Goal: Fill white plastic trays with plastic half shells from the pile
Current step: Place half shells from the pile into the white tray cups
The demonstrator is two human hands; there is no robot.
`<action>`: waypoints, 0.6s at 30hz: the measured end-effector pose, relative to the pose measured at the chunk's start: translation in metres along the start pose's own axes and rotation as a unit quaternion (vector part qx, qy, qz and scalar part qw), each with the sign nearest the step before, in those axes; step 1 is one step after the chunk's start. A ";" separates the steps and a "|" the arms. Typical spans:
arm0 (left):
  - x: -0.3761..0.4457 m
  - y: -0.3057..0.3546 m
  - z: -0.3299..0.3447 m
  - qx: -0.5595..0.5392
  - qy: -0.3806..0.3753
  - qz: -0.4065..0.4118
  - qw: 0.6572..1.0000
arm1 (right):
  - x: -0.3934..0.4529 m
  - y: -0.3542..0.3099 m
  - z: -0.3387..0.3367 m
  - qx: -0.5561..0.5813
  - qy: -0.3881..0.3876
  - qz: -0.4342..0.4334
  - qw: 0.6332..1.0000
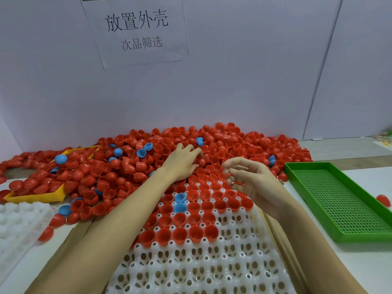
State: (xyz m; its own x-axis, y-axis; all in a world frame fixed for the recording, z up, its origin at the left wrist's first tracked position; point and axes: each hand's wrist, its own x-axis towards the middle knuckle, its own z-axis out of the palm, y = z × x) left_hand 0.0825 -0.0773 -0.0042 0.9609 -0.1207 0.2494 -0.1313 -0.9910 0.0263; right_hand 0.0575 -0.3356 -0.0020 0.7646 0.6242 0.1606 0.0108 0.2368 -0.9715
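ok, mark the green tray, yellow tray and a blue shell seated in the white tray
green tray (339, 205): head view, perforated floor
yellow tray (31, 197): head view, near wall
blue shell (180, 197): head view, rim

Red and few blue shells (161, 158), white tray (212, 266), perforated green tray (339, 200), yellow tray (42, 197)

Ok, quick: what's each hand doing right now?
Left hand: open, fingers spread on the pile of red half shells, nothing in its grip.
Right hand: fingers curled, pinching a thin red sliver above the white tray.
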 end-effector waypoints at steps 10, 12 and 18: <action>-0.069 0.023 -0.026 -0.335 0.265 -0.053 0.902 | 0.000 0.000 0.006 -0.009 0.017 0.005 1.000; -0.090 0.030 -0.033 -0.432 0.250 -0.057 0.864 | -0.001 0.000 0.009 -0.019 0.025 0.004 0.999; -0.138 0.051 -0.041 -0.616 0.135 -0.054 0.774 | -0.006 -0.004 0.026 -0.112 -0.010 -0.014 0.994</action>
State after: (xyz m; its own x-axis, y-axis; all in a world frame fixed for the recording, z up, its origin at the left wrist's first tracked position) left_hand -0.0673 -0.1085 0.0026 0.9182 0.1414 0.3701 -0.3466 -0.1662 0.9232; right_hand 0.0364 -0.3210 0.0058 0.7486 0.6355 0.1892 0.1760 0.0846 -0.9807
